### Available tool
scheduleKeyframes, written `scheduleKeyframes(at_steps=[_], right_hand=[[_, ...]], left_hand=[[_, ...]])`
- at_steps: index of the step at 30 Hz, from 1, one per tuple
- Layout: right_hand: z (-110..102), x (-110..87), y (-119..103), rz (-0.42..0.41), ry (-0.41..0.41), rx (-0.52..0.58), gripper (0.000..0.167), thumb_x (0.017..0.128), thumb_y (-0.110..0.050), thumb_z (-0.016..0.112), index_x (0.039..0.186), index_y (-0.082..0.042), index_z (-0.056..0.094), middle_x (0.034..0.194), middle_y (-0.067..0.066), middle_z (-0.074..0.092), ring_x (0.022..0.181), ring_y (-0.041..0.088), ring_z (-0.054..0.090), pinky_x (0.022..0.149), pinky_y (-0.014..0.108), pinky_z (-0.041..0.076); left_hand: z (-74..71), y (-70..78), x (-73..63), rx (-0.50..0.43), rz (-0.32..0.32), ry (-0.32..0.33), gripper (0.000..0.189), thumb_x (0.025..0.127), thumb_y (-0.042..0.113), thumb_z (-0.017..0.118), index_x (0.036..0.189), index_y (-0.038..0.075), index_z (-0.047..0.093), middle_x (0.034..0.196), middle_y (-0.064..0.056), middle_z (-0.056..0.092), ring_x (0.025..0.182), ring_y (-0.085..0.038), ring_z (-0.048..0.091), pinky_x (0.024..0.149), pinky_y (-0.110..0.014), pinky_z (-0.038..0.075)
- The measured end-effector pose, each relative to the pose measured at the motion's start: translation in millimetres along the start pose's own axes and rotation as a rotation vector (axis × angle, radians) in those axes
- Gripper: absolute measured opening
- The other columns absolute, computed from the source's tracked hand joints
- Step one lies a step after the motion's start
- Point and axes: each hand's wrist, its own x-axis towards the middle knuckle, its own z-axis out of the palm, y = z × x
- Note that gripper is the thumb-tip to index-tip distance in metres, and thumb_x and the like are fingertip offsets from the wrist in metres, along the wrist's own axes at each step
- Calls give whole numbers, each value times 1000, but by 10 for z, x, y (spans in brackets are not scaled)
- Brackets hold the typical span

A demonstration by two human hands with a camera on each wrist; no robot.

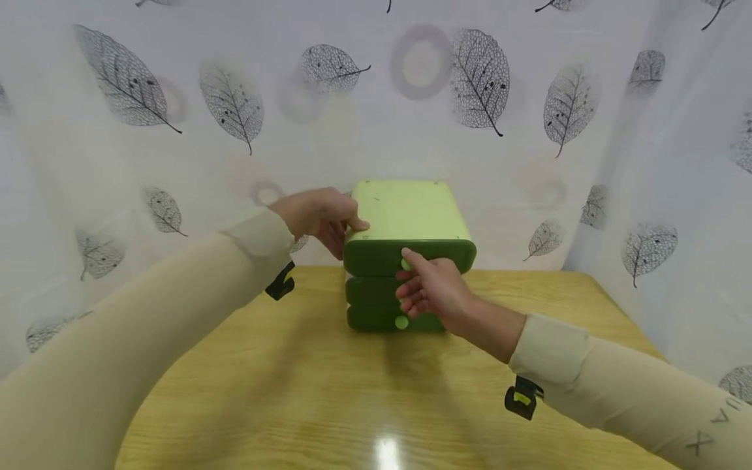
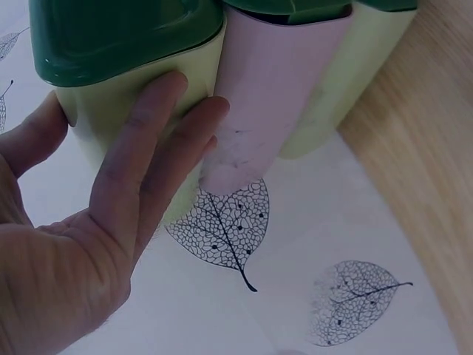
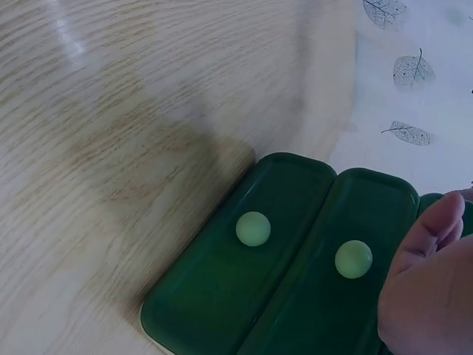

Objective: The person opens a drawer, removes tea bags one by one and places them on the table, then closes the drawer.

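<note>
A small three-drawer cabinet (image 1: 408, 205) stands on the table, its top pale yellow-green and its drawer fronts dark green with round light-green knobs. My left hand (image 1: 317, 212) rests on its upper left corner, thumb on the top and fingers along the side. In the left wrist view, the fingers (image 2: 137, 140) lie nearly straight against the yellow-green wall, with a pink middle section (image 2: 277, 81) beside it. My right hand (image 1: 437, 290) pinches the top drawer's knob (image 1: 406, 264) between thumb and bent index finger. The bottom knob (image 1: 401, 322) is untouched; the middle one is mostly hidden by the fingers.
The wooden table (image 1: 329, 398) extends in front of the cabinet and to both sides. Close behind hangs a white curtain (image 1: 382, 130) printed with grey leaves. Both forearms wear beige sleeves, with a small black device (image 1: 523, 397) below the right wrist.
</note>
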Motion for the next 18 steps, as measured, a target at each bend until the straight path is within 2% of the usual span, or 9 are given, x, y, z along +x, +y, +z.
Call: scheduleKeyframes(at_steps=[7,18], right_hand=[[35,36,36,-26,74,-4,51,104,-39,51,112,10,62,66,2,59,54,14,56,49,24,51],[32,-12,69,-38,103,-30,49,103,-37,52,106,10,65,63,2,58,52,13,54,48,23,49]], left_hand=[[-12,6,30,-1,0,-12,40,101,22,58,129,-6,51,123,-30,61,104,-44,67,79,-45,63],[-33,35,81,-10,-19,-51,35,103,19,55,126,-7,53,125,-30,60,108,-44,66,83,-46,62]])
